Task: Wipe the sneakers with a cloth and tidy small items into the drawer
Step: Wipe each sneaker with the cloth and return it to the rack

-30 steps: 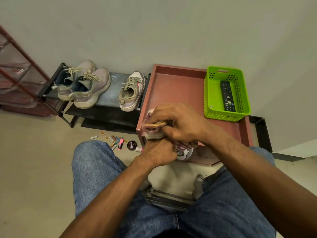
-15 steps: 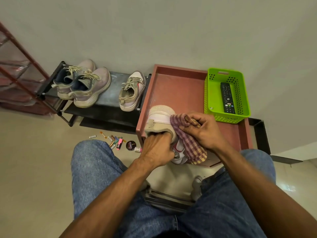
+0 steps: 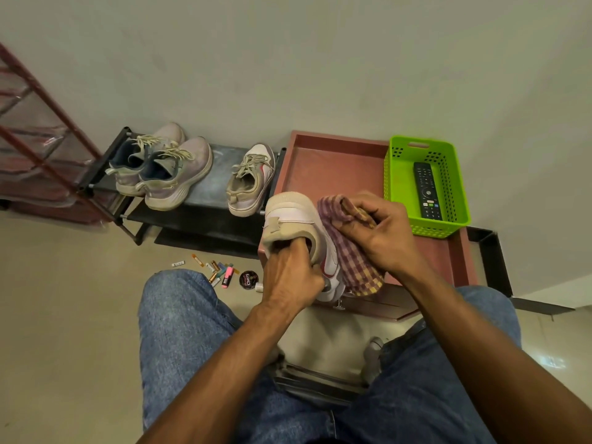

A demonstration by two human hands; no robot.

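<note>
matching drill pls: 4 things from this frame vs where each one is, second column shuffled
1. remote
2. checked cloth
3. polish tin
4. lone sneaker

A. on the floor by the markers
B. on the black shoe rack
C. in the green basket
D. in the right hand, against the held sneaker

Pairs: 1-C, 2-D, 3-A, 4-B

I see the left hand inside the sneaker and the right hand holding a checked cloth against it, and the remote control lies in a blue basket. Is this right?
Not quite. The basket is green, not blue, as the head view shows. The rest holds: the left hand reaches into the sneaker, the right hand holds the checked cloth against it, and the remote control lies in that basket.
</note>
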